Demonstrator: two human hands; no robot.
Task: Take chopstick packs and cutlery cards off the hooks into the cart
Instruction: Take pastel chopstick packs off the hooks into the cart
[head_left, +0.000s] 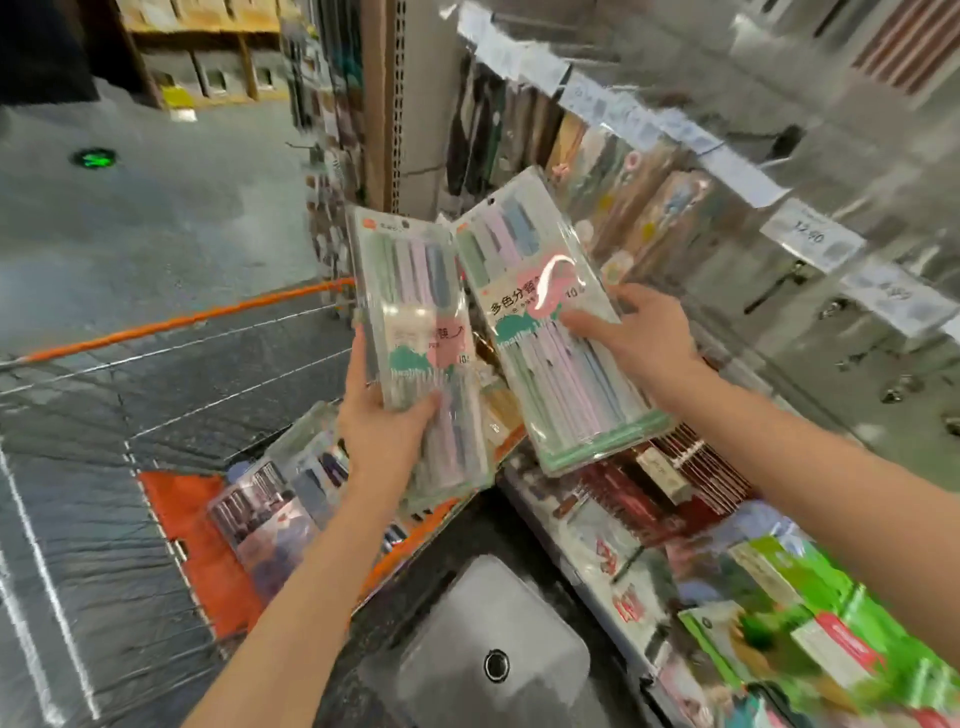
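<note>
Holding one chopstick pack (421, 332) in my left hand (387, 421), another pack (550, 317) in my right hand (631, 325). Fingers curled round each, both clear of the hooks, ready for the cart (192, 322).

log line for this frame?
left hand: holds pack | right hand: holds second pack | both above cart | packs in cart

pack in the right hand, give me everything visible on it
The chopstick pack is a flat, clear glossy plastic sleeve with a green bottom edge, holding pastel green, pink, lilac and blue sticks under a printed label. A hang hole sits at its top. Off the hooks, it tilts top-left. The right hand grips its right edge, thumb on the front.
</note>
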